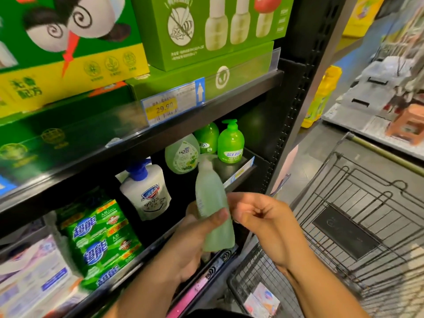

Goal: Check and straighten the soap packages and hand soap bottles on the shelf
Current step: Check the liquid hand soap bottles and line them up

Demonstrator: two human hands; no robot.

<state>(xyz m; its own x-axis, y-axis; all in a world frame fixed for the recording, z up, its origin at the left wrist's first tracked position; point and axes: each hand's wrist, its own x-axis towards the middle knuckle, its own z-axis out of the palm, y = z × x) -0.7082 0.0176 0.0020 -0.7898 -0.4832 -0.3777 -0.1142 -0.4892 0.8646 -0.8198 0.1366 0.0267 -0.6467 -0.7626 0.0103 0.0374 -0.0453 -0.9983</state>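
Note:
A pale green hand soap bottle [212, 203] is held upright in front of the shelf, my left hand [192, 239] gripping its lower half. My right hand [263, 216] sits just right of the bottle, fingers curled; whether they touch it I cannot tell. Behind, on the middle shelf, stand a white pump bottle with a blue top [146, 191], a light green rounded bottle [181, 154] and two bright green pump bottles [230, 143]. Stacked green soap packages [101, 237] lie to the left.
Large green and yellow boxes [206, 31] fill the upper shelf above a price tag [165, 109]. A wire shopping cart [344, 214] stands at the right, close to my right arm. White and purple packs [29, 271] sit at the lower left.

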